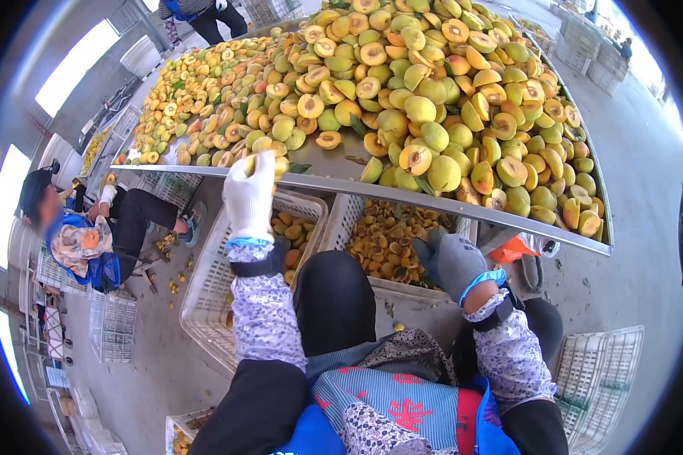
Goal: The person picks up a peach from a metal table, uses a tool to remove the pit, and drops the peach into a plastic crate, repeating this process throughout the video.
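Halved yellow-green peaches [421, 110] lie heaped on a metal-edged table [334, 182] in front of me. My left hand [250, 196], in a white glove, is at the table's front edge. Its fingers are closed on a peach half [281, 165], partly hidden by the glove. Below and to the right, my right hand [454, 262] wears a grey glove with bluish fingers. It hangs over the right side of a white crate [344, 220] of small brownish-yellow fruit pieces [395, 235]. Its fingers look apart, with nothing visible in them.
Another white crate [205, 292] with peach halves stands under my left forearm. A stack of white crates [599, 383] is at the lower right. On the left a seated person [91, 235] wears gloves, and another person [201, 19] stands behind the table. Fruit scraps lie on the floor.
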Available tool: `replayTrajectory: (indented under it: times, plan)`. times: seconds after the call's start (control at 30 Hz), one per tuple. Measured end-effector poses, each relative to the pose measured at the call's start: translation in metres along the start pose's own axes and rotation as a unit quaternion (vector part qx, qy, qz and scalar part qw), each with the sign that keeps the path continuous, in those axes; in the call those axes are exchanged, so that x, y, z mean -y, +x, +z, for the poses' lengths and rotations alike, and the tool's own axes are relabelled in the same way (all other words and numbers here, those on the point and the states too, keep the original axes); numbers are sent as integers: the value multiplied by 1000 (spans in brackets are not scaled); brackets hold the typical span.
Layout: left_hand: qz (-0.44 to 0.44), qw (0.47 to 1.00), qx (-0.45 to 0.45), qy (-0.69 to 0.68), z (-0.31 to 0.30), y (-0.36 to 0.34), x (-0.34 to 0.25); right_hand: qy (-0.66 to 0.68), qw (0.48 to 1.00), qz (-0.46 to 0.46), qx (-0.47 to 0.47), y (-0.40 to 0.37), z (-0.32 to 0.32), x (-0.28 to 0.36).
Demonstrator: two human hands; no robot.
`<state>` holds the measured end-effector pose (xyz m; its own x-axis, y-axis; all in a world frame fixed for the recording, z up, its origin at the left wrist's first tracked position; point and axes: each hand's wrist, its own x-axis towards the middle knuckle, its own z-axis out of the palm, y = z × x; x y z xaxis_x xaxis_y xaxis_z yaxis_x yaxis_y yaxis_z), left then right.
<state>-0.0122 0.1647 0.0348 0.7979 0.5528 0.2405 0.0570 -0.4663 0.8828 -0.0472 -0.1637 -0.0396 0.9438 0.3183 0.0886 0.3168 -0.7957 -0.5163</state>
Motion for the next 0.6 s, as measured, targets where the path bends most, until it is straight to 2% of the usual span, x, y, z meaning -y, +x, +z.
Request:
replayTrajectory:
  times: [0.03, 0.07, 0.13, 0.2, 0.23, 0.27, 0.33, 0.43, 0.53, 0.57, 0.6]
  plan:
    - [88, 976, -77, 182, -10, 16, 30, 16, 1000, -6, -3, 1, 1, 1]
    - [106, 955, -98, 259, -13, 7, 11, 32, 999, -12, -5, 1, 3, 3]
    - [159, 967, -56, 193, 5, 14, 1, 57, 998, -27, -2, 6, 6, 6]
    - [90, 966, 27, 240, 42, 28, -11, 77, 996, -42, 15, 8, 13, 11]
    - [90, 965, 64, 238, 60, 33, -19, 65, 996, -21, 60, 9, 5, 19]
    - [85, 965, 89, 231, 80, 48, -9, 71, 996, -23, 51, 10, 6, 20]
    - [16, 944, 167, 286, 110, 73, -2, 83, 996, -23, 32, 9, 8, 20]
    - [24, 907, 173, 383, 134, 82, 7, 83, 995, -46, -1, 9, 6, 19]
    - [81, 925, 185, 321, 130, 79, 16, 117, 991, -64, -28, 13, 5, 20]
    - [9, 949, 185, 256, 120, 59, -7, 131, 988, -69, -36, 16, 4, 21]
    - [-58, 964, 250, 66, 124, 71, 18, 161, 983, -67, -55, 19, 3, 24]
